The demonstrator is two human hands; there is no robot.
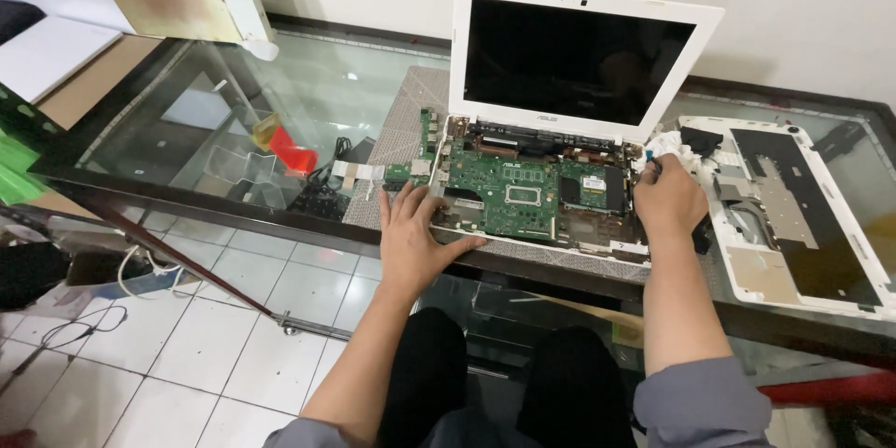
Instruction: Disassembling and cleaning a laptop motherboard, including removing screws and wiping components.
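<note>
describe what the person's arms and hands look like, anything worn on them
Both hands, the left hand and the right hand, are bare: no gloves, and no rings or watch that I can make out. The forearms are uncovered, with grey sleeves pushed up to about the elbows. No markings show on the fabric.

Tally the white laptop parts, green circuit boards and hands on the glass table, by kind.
White laptop parts: 2, the open laptop and the detached cover
Green circuit boards: 2, the main board and a small board
Hands: 2, left hand and right hand
Total: 6
</note>
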